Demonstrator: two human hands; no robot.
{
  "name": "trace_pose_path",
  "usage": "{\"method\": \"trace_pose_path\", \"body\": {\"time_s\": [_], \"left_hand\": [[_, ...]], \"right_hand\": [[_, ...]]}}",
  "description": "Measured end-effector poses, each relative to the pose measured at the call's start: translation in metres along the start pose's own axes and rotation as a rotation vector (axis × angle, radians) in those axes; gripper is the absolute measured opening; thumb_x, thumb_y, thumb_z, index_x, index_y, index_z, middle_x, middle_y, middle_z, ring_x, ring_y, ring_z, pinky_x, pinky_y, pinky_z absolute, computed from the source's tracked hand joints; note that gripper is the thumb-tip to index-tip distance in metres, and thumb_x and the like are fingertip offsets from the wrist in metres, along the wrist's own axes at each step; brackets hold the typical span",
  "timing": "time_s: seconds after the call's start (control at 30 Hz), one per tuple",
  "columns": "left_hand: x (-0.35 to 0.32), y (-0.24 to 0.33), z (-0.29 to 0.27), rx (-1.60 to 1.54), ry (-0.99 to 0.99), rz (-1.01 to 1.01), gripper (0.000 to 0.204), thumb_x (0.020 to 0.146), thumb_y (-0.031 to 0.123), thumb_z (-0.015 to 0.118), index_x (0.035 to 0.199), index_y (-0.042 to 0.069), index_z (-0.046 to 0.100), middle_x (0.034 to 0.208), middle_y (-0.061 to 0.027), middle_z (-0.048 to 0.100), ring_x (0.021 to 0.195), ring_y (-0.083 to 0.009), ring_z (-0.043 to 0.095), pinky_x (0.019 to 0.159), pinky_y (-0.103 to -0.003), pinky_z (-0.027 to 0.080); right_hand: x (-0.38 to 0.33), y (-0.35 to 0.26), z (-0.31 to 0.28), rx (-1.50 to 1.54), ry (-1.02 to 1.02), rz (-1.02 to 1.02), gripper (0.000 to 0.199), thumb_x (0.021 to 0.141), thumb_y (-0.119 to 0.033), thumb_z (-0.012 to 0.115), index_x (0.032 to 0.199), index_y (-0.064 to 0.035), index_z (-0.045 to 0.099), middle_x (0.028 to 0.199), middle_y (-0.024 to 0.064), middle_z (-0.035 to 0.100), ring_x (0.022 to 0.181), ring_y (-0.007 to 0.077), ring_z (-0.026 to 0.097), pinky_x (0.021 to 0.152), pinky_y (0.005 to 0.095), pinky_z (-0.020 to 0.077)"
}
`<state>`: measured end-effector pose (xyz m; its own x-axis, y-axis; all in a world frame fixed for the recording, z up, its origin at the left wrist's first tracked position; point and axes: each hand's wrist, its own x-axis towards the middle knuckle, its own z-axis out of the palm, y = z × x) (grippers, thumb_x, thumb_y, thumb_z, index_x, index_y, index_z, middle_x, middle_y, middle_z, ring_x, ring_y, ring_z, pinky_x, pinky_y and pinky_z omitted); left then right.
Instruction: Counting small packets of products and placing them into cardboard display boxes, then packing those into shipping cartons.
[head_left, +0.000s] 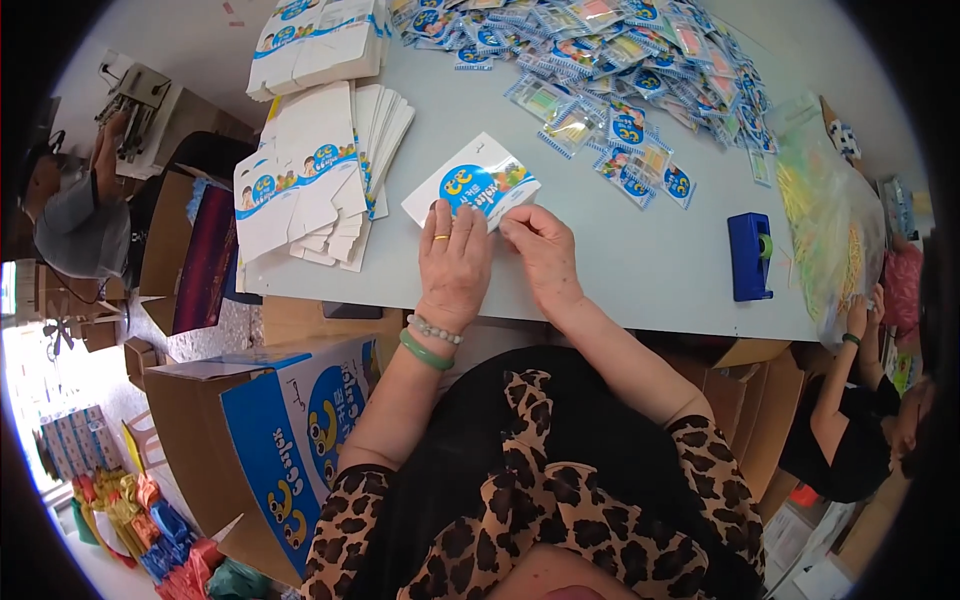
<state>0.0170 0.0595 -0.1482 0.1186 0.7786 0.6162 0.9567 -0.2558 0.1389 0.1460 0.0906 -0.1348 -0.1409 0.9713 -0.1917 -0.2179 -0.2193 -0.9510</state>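
Note:
A flat white carton (497, 180) with blue printing lies tilted on the table in front of me. My left hand (455, 262) rests on its lower left part, fingers stretched out flat over the print. At the carton's lower right edge, my right hand (545, 252) has its thumb and forefinger pinched together on the border. The right hand's other fingers are curled in. Left of the carton are stacks of flattened white cartons (305, 200). Beyond it, a large heap of small clear-and-blue packets (640, 60) covers the far right of the table, with several loose packets (625, 135) nearer.
A blue tape dispenser (747, 258) stands on the grey table (640, 275) at right, beside a clear plastic bag (835, 220) of coloured strips. An open cardboard box (215, 420) is below the table's left edge. Other people (80, 215) work at left and right.

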Motion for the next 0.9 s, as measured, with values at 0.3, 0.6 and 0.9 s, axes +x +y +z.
{"method": "trace_pose_path", "body": {"time_s": [0.3, 0.6, 0.9], "left_hand": [[-0.002, 0.001, 0.000, -0.035, 0.041, -0.003, 0.029, 0.079, 0.009, 0.063, 0.106, 0.000, 0.061, 0.109, -0.0127, 0.060, 0.114, -0.0362, 0.054, 0.099, -0.047, 0.042], [0.008, 0.010, -0.014, 0.007, -0.139, 0.023, 0.043, 0.078, 0.004, 0.059, 0.120, 0.007, 0.057, 0.101, -0.0115, 0.054, 0.110, -0.0404, 0.051, 0.099, -0.048, 0.041], [0.021, 0.003, -0.028, -0.040, -0.095, -0.133, 0.036, 0.076, 0.013, 0.068, 0.112, 0.007, 0.064, 0.092, -0.0094, 0.056, 0.099, -0.0338, 0.051, 0.085, -0.042, 0.045]], "right_hand": [[0.006, 0.009, 0.010, -0.088, 0.109, -0.081, 0.022, 0.081, 0.005, 0.063, 0.099, -0.0037, 0.054, 0.076, -0.0032, 0.054, 0.071, 0.0045, 0.050, 0.066, 0.0200, 0.0431], [0.006, 0.021, -0.007, -0.091, 0.031, -0.102, 0.016, 0.085, 0.001, 0.062, 0.088, -0.0077, 0.049, 0.078, -0.0033, 0.052, 0.068, 0.0043, 0.049, 0.065, 0.0205, 0.0438], [0.027, 0.023, -0.008, -0.860, -0.123, -0.289, 0.012, 0.081, -0.009, 0.063, 0.085, -0.0050, 0.053, 0.076, 0.0096, 0.061, 0.071, 0.0262, 0.060, 0.062, 0.0370, 0.0469]]}}
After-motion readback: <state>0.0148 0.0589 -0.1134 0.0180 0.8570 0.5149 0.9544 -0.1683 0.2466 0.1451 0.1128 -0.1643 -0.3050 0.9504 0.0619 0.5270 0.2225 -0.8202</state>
